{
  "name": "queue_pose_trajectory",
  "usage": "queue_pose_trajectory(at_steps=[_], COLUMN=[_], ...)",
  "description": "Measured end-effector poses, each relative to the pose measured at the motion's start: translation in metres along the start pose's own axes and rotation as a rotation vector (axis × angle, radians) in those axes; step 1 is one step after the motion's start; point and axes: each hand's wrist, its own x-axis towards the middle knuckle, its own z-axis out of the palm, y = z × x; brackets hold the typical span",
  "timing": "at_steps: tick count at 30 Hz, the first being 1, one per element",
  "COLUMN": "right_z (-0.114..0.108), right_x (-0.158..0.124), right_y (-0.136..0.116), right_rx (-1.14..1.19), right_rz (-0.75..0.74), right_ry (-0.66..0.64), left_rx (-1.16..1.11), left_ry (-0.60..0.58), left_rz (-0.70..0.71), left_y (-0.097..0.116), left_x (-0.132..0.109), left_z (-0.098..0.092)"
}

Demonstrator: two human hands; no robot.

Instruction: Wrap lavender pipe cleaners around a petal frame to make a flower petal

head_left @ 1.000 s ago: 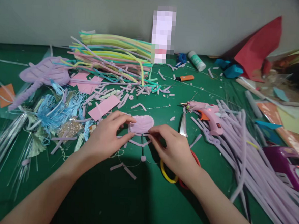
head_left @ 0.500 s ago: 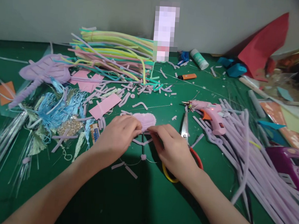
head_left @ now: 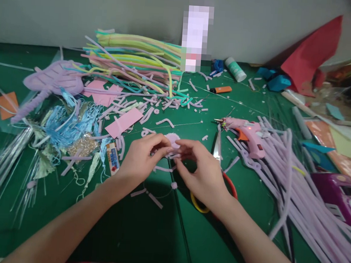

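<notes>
Between my fingertips is a small fuzzy lilac piece [head_left: 172, 140], apparently made of pipe cleaners. My left hand [head_left: 146, 153] pinches it from the left, and my right hand [head_left: 198, 168] pinches it from the right. The fingers partly cover it. A dark cord [head_left: 181, 223] runs from below the piece toward the table's front edge, with a lilac bead-like ball [head_left: 173, 185] on it. A curved lilac strip [head_left: 165, 169] shows just under the fingers. Scissors [head_left: 217, 146] with red and yellow handles lie partly beneath my right hand.
A pink hot glue gun [head_left: 247, 132] rests on lilac pipe cleaners [head_left: 296, 194] at right. Coloured pipe cleaners [head_left: 132, 61] are heaped at the back. Blue tassels [head_left: 66, 121] and a lilac leaf-shaped piece [head_left: 55, 78] lie left. An orange lighter [head_left: 221, 90] and short offcuts are scattered behind.
The fuzzy piece has tilted and now shows less of its face between my fingers. Both hands have rolled slightly, and the cord with its ball has swung to the right.
</notes>
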Motion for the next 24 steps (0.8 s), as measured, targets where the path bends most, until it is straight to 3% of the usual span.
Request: queue_pose_trajectory(at_steps=[9, 12, 17, 24], right_z=[0.001, 0.001, 0.0, -0.006], right_x=[0.002, 0.001, 0.002, 0.004], right_y=[0.001, 0.002, 0.003, 0.001], right_rx=[0.263, 0.289, 0.174, -0.041], right_rz=[0.161, 0.151, 0.131, -0.073], right_ry=[0.014, 0.037, 0.037, 0.013], left_rx=[-0.1, -0.108, -0.076, -0.012], left_ry=[-0.023, -0.057, -0.089, -0.062], left_rz=[-0.044, -0.036, 0.015, 0.075], left_y=[0.002, 0.003, 0.005, 0.005], left_x=[-0.006, -0.009, -0.012, -0.009], left_z=[-0.001, -0.003, -0.004, -0.005])
